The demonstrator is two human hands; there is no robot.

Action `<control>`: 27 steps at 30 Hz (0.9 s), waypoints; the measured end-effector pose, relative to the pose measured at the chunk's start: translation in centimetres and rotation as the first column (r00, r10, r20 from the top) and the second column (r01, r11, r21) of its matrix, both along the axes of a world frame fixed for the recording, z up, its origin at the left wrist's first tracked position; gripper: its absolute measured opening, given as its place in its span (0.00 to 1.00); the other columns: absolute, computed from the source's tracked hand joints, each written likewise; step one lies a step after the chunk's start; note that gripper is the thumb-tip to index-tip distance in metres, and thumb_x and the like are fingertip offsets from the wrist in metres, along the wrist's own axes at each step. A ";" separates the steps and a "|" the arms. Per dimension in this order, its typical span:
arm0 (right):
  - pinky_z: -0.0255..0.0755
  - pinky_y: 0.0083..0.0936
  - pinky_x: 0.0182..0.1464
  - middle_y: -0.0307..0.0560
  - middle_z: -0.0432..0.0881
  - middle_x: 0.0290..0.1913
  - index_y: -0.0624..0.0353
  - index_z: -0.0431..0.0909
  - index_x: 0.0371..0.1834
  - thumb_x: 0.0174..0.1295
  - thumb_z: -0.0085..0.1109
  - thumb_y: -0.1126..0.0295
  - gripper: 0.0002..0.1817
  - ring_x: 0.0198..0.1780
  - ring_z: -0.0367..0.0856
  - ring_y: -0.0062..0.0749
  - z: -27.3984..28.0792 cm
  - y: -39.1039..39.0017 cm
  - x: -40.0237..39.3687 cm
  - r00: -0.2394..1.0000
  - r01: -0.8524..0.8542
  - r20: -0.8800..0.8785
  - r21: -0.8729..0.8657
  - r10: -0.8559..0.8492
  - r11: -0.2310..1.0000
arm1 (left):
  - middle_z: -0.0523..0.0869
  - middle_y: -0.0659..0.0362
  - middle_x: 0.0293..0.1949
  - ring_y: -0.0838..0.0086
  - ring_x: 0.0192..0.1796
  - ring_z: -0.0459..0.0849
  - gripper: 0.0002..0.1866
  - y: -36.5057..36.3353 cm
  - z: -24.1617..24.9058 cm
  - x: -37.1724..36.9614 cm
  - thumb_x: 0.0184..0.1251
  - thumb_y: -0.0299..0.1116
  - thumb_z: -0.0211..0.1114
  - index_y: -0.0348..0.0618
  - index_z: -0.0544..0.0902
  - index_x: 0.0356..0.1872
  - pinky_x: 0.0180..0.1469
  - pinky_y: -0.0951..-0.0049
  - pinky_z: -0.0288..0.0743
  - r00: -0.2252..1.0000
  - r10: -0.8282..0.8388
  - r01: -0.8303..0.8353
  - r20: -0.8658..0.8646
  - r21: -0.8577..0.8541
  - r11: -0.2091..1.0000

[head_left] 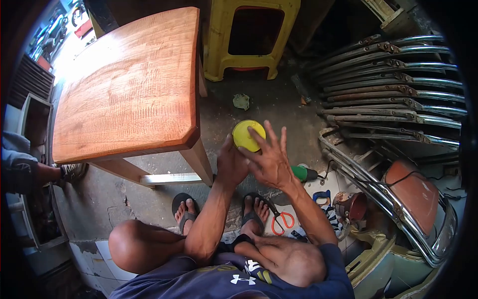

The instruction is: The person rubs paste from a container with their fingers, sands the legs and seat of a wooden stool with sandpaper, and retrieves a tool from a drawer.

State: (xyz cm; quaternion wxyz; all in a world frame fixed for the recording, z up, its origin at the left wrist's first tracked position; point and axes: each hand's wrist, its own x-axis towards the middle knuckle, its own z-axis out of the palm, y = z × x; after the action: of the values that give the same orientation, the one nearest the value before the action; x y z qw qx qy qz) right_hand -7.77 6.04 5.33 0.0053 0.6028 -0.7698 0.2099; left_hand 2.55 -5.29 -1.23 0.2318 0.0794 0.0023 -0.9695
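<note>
A round, flat-topped yellow thing [245, 138], like a lid or the top of a can, is in front of me above the floor. My left hand [232, 164] is curled at its near left side and seems to hold it; most of those fingers are hidden. Over its right part reaches my right hand [271, 159], fingers spread, with one fingertip across the yellow top. Whether that hand also grips the rim I cannot see. Below my right wrist lies a green tool [300, 173], and scissors with orange handles [282, 223] rest on the floor near my foot.
A wooden table [129, 89] stands at left, a yellow plastic stool [251, 61] behind. Stacked metal chair frames [398, 89] fill the right side. A rusty can [351, 205] and a blue-handled tool [321, 195] lie at right. Another person's leg [47, 173] shows far left.
</note>
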 end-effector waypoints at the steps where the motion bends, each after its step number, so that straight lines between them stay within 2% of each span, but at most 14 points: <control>1: 0.27 0.79 0.78 0.50 0.63 0.82 0.39 0.89 0.59 0.61 0.66 0.62 0.21 0.85 0.46 0.64 0.4 0.2 0.3 0.998 -0.065 0.004 0.024 0.065 0.998 | 0.75 0.48 0.73 0.56 0.75 0.72 0.29 0.0 -0.2 0.2 0.88 0.48 0.35 0.39 0.67 0.75 0.81 0.52 0.59 1.000 -0.022 0.022 0.008 -0.024 0.999; 3: 0.28 0.79 0.78 0.49 0.63 0.82 0.39 0.89 0.59 0.62 0.66 0.62 0.21 0.85 0.46 0.64 0.4 0.6 0.5 0.992 -0.123 0.014 0.057 0.122 0.991 | 0.75 0.48 0.73 0.55 0.75 0.72 0.29 0.2 0.0 0.4 0.88 0.48 0.35 0.39 0.68 0.74 0.81 0.51 0.58 0.998 -0.052 0.052 0.019 -0.037 0.998; 6: 0.28 0.80 0.78 0.48 0.63 0.82 0.38 0.88 0.59 0.61 0.67 0.61 0.21 0.85 0.46 0.63 0.3 0.6 -0.3 0.999 0.013 -0.047 -0.035 -0.015 0.999 | 0.75 0.48 0.73 0.56 0.75 0.73 0.29 0.1 0.8 0.0 0.88 0.49 0.36 0.39 0.68 0.74 0.80 0.50 0.61 1.000 -0.001 0.000 -0.018 -0.028 1.000; 8: 0.29 0.82 0.77 0.46 0.63 0.82 0.38 0.88 0.59 0.60 0.68 0.61 0.22 0.85 0.47 0.62 0.8 1.4 0.6 0.990 -0.131 -0.052 0.022 0.132 0.991 | 0.75 0.48 0.73 0.56 0.75 0.73 0.29 0.2 0.0 0.4 0.88 0.49 0.36 0.40 0.68 0.74 0.79 0.48 0.61 0.999 -0.038 0.038 -0.016 -0.011 0.999; 10: 0.29 0.84 0.76 0.46 0.64 0.82 0.38 0.88 0.59 0.58 0.69 0.61 0.22 0.85 0.47 0.61 1.0 1.6 0.2 0.998 -0.007 -0.065 -0.054 0.003 0.999 | 0.75 0.48 0.73 0.56 0.75 0.73 0.29 0.4 0.2 0.4 0.88 0.49 0.36 0.40 0.68 0.74 0.79 0.48 0.62 0.999 -0.041 0.040 -0.024 -0.003 0.999; 13: 0.31 0.82 0.77 0.48 0.65 0.81 0.38 0.89 0.58 0.59 0.68 0.62 0.21 0.85 0.48 0.61 0.9 2.1 0.6 0.980 -0.160 -0.113 0.035 0.163 0.986 | 0.75 0.48 0.73 0.55 0.75 0.73 0.29 0.3 0.1 0.2 0.88 0.49 0.36 0.40 0.68 0.75 0.79 0.49 0.61 0.998 -0.047 0.047 -0.038 0.000 0.999; 14: 0.31 0.82 0.77 0.48 0.65 0.81 0.38 0.89 0.58 0.59 0.68 0.62 0.21 0.85 0.48 0.61 1.0 2.1 0.5 0.981 -0.155 -0.109 0.034 0.158 0.987 | 0.75 0.47 0.73 0.55 0.76 0.72 0.29 0.4 -0.3 0.3 0.88 0.49 0.37 0.40 0.68 0.75 0.79 0.50 0.61 0.997 -0.076 0.076 -0.027 0.022 0.997; 16: 0.31 0.81 0.78 0.47 0.65 0.81 0.38 0.89 0.58 0.59 0.68 0.62 0.21 0.85 0.48 0.59 1.5 2.3 -0.1 0.993 0.044 -0.109 -0.091 -0.054 0.995 | 0.74 0.47 0.74 0.55 0.76 0.72 0.29 0.7 1.1 0.2 0.88 0.49 0.37 0.40 0.68 0.75 0.80 0.50 0.60 0.998 -0.056 0.056 -0.007 0.026 0.998; 20: 0.31 0.80 0.79 0.47 0.67 0.80 0.38 0.90 0.56 0.60 0.67 0.63 0.19 0.84 0.51 0.56 1.4 2.8 0.2 0.987 -0.114 -0.115 -0.004 0.113 0.993 | 0.73 0.47 0.75 0.55 0.78 0.69 0.29 0.6 0.2 -0.1 0.88 0.49 0.38 0.38 0.67 0.76 0.81 0.49 0.59 0.997 -0.064 0.064 -0.040 0.010 0.998; 21: 0.31 0.81 0.78 0.47 0.68 0.80 0.41 0.90 0.54 0.58 0.68 0.63 0.18 0.84 0.51 0.56 1.7 2.6 -0.2 0.991 0.018 -0.133 -0.080 -0.028 0.997 | 0.73 0.47 0.75 0.55 0.78 0.69 0.29 0.8 0.8 0.2 0.88 0.49 0.38 0.38 0.67 0.76 0.81 0.49 0.59 0.997 -0.069 0.069 -0.033 0.017 0.997; 24: 0.31 0.81 0.78 0.46 0.68 0.80 0.42 0.90 0.54 0.59 0.67 0.63 0.19 0.85 0.50 0.56 1.2 2.8 0.1 0.991 -0.015 -0.130 -0.023 0.012 1.000 | 0.72 0.46 0.75 0.55 0.78 0.68 0.30 0.7 1.6 0.0 0.88 0.48 0.37 0.37 0.66 0.76 0.81 0.48 0.58 0.999 -0.015 0.016 -0.049 0.020 1.000; 25: 0.31 0.81 0.78 0.47 0.68 0.79 0.43 0.90 0.55 0.59 0.67 0.64 0.19 0.85 0.49 0.56 1.3 2.9 0.5 0.985 -0.114 -0.128 0.006 0.114 0.993 | 0.72 0.46 0.75 0.55 0.79 0.68 0.29 0.6 1.1 0.0 0.88 0.48 0.37 0.37 0.66 0.76 0.81 0.48 0.57 0.999 -0.024 0.025 -0.045 0.016 1.000; 26: 0.31 0.81 0.78 0.47 0.68 0.79 0.43 0.90 0.55 0.59 0.67 0.64 0.19 0.85 0.49 0.56 1.3 2.9 0.3 0.986 -0.108 -0.124 0.005 0.108 0.994 | 0.72 0.46 0.75 0.55 0.79 0.68 0.29 0.7 0.6 0.1 0.88 0.48 0.37 0.37 0.66 0.76 0.82 0.48 0.57 0.999 -0.035 0.036 -0.036 0.019 0.999; 27: 0.31 0.80 0.78 0.47 0.68 0.80 0.42 0.90 0.55 0.59 0.67 0.64 0.19 0.85 0.49 0.56 1.3 2.8 -0.1 0.991 0.021 -0.130 -0.081 -0.031 0.996 | 0.72 0.46 0.75 0.55 0.79 0.68 0.29 0.8 1.1 0.3 0.88 0.48 0.37 0.37 0.66 0.76 0.82 0.48 0.57 0.999 -0.041 0.042 -0.031 0.023 0.999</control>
State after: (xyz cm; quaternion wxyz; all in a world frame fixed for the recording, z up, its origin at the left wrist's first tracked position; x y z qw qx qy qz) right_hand -7.84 8.87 6.60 0.0824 0.6044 -0.7666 0.2004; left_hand 2.86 -4.49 -0.16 0.2106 0.0673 0.0159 -0.9751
